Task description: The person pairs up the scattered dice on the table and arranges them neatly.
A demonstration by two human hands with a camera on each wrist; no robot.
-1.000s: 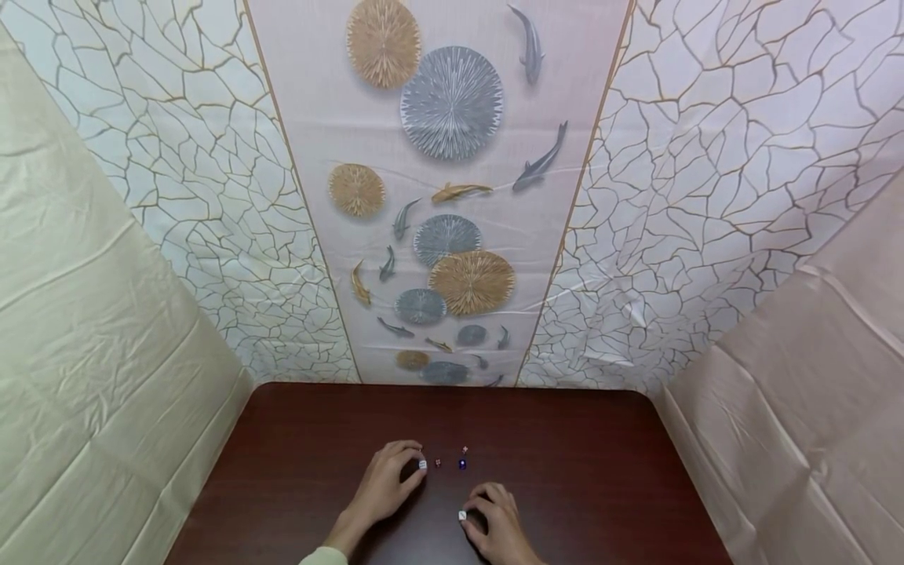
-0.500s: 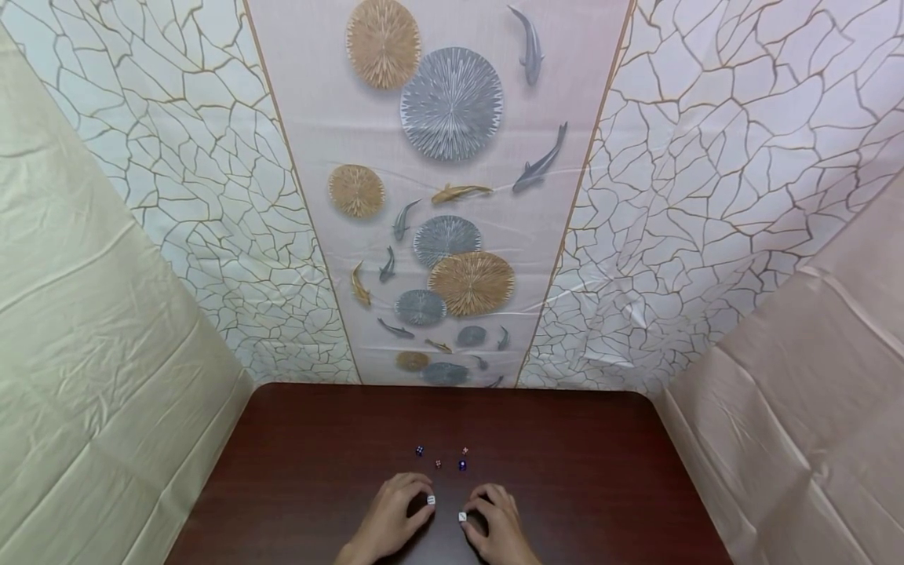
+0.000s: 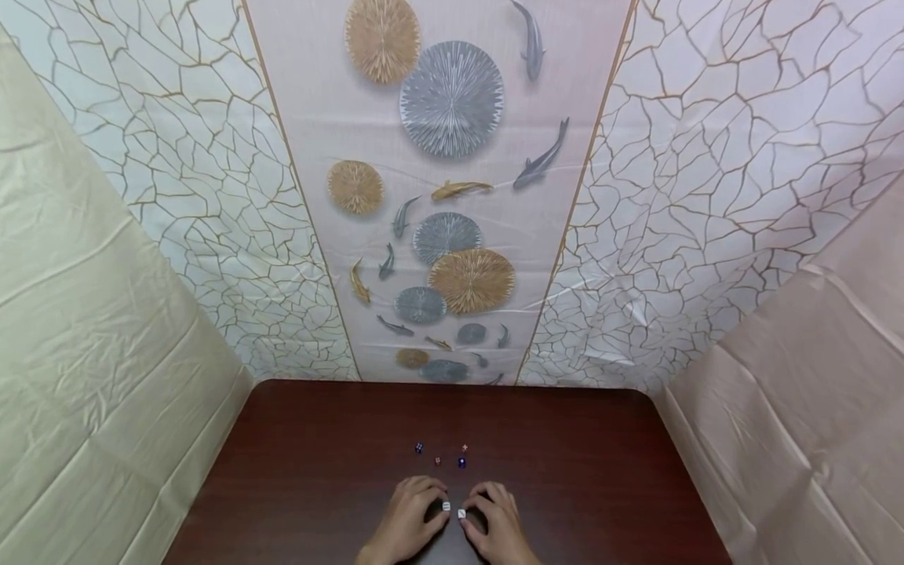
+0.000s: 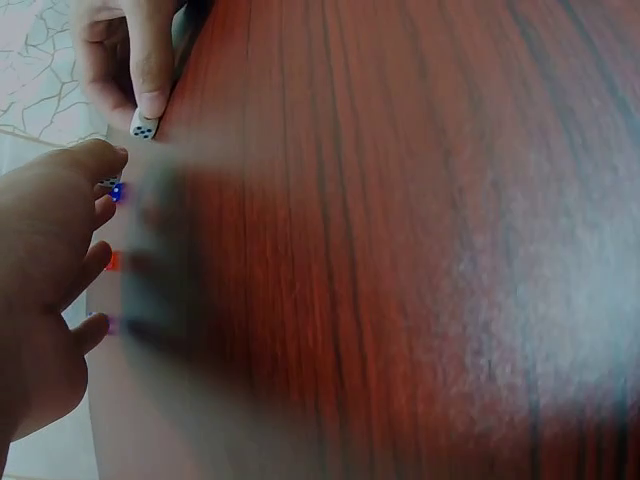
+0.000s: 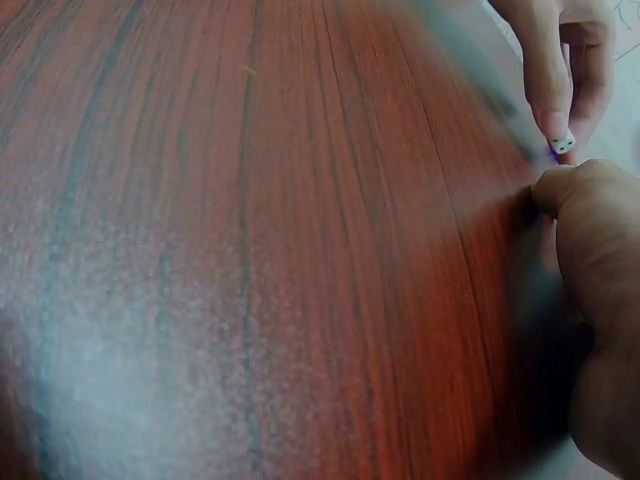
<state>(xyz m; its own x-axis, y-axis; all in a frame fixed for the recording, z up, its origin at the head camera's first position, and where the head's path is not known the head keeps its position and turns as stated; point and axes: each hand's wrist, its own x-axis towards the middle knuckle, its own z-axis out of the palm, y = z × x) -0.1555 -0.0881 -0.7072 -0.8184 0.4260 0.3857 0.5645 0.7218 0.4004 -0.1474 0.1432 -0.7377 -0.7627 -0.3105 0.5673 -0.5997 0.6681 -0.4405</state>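
Observation:
Between thumb and fingers, my left hand (image 3: 408, 518) pinches a white die (image 3: 446, 507); the right wrist view shows the same left-hand die (image 5: 563, 144) with its dark pips. My right hand (image 3: 498, 521) pinches a second white die (image 3: 462, 514), whose five-pip face (image 4: 144, 131) shows in the left wrist view. The two dice face each other across a narrow gap, low over the brown table (image 3: 297, 471). Beyond the hands lie two blue dice, one at the left (image 3: 419, 448) and one nearer the right (image 3: 462, 462), and two small red dice (image 3: 437, 461).
Patterned cloth (image 3: 452, 196) with fish and round motifs rises behind the table's far edge. Plain pale cloth hangs along the left side (image 3: 106, 353) and the right side (image 3: 784, 377).
My left hand has come back toward me and to the right with its white die, uncovering the left blue die. It now stands close to the right hand, which has stayed almost still.

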